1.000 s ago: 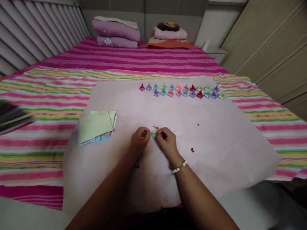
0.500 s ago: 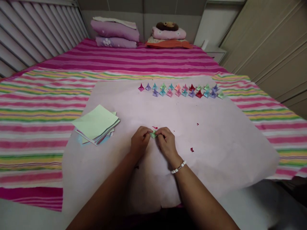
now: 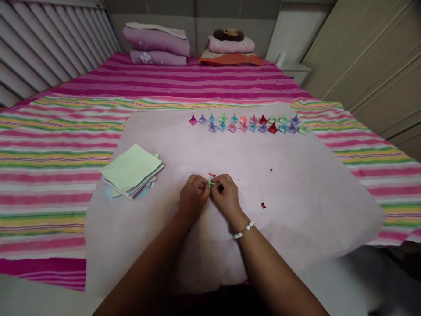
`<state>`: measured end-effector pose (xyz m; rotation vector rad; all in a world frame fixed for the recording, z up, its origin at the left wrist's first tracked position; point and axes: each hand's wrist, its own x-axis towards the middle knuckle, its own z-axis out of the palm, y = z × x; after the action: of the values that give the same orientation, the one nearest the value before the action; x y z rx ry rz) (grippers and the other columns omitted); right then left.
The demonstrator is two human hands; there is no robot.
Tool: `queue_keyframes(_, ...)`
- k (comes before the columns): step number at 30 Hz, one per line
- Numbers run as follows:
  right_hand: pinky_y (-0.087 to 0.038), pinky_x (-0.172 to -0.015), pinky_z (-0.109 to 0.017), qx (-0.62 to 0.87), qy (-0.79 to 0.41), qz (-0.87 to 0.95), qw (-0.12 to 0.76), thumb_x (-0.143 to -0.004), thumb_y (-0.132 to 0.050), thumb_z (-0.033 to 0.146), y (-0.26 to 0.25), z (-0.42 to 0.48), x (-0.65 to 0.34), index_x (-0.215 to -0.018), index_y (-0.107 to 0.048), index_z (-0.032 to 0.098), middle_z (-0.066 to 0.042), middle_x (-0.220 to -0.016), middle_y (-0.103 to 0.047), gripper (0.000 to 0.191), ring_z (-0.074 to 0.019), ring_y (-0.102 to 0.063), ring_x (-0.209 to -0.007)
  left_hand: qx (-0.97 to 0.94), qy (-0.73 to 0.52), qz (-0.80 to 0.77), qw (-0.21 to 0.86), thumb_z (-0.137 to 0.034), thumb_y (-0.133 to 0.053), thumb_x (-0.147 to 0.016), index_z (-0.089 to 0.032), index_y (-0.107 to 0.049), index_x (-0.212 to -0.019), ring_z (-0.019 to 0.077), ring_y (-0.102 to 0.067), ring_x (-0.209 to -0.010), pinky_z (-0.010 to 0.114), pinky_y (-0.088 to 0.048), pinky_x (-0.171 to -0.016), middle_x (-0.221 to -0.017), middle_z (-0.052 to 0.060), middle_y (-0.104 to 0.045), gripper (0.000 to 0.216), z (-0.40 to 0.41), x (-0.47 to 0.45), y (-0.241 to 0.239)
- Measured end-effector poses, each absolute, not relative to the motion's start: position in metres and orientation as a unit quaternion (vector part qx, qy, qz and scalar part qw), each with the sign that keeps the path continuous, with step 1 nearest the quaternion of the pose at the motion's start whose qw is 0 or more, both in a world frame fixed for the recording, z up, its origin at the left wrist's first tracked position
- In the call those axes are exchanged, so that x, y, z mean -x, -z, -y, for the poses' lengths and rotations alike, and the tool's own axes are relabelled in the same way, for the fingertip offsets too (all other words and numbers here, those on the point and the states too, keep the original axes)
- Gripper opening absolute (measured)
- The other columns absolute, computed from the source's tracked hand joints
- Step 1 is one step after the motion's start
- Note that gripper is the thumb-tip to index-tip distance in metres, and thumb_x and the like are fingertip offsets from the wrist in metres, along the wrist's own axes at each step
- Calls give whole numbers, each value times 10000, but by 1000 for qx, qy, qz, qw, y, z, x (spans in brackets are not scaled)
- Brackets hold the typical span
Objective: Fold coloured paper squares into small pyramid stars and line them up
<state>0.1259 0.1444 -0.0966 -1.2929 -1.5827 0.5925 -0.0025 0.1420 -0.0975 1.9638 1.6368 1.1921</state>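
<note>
A small light-green folded paper piece [image 3: 211,183] is pinched between my two hands, low over the large pale paper sheet [image 3: 197,149]. My left hand [image 3: 194,196] grips its left side with thumb and fingers. From the right, my right hand [image 3: 226,196] pinches the other side, a white bead bracelet on its wrist. Fingertips cover most of the piece, so its exact folds are hidden. Just beyond it lies a red paper scrap [image 3: 212,175]. To the left sits a stack of square paper [image 3: 131,169], light green on top.
Two rows of small folded paper pieces [image 3: 243,126] in several colours stand at the sheet's far side. Red scraps [image 3: 263,205] lie at right. The striped bedspread [image 3: 46,166] surrounds the sheet; folded purple bedding [image 3: 156,41] and a pink stack [image 3: 231,45] are at the back.
My fingertips have shifted on the green paper piece and drawn closer together, the thumbs now nearly meeting at its near side. The stack and the rows have stayed put.
</note>
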Motion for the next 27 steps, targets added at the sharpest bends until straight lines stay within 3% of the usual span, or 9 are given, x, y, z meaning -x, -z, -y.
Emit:
queue_keyframes(10,-476,-669,-309,525,-255,659,475,-762,-543,87,98,-145,-124,-763,-646,210,-43,-830,-565,161,-189,-565,-774,-677,-392,-608,136,-97,-568,-753,-218,-630,-835,136,-600,-766,252,-480,-687,-962,23,-604,159,-137,0,96)
queue_keyframes(19,-471,-668,-298,529,-259,651,479,-783,-552,103,96,-144,-125,-759,-665,204,-30,-802,-568,154,-174,-565,-759,-709,-296,-635,85,-234,-545,-853,-222,-706,-856,137,-626,-781,257,-456,-668,-1067,35,-629,162,-134,0,90)
queue_keyframes(27,-479,-688,-301,526,-276,651,472,-801,-561,126,96,-145,-126,-794,-685,188,-42,-815,-575,139,-178,-572,-769,-717,-283,-632,79,-229,-548,-853,-225,-711,-894,147,-629,-810,258,-468,-687,-1061,39,-632,168,-136,-1,93)
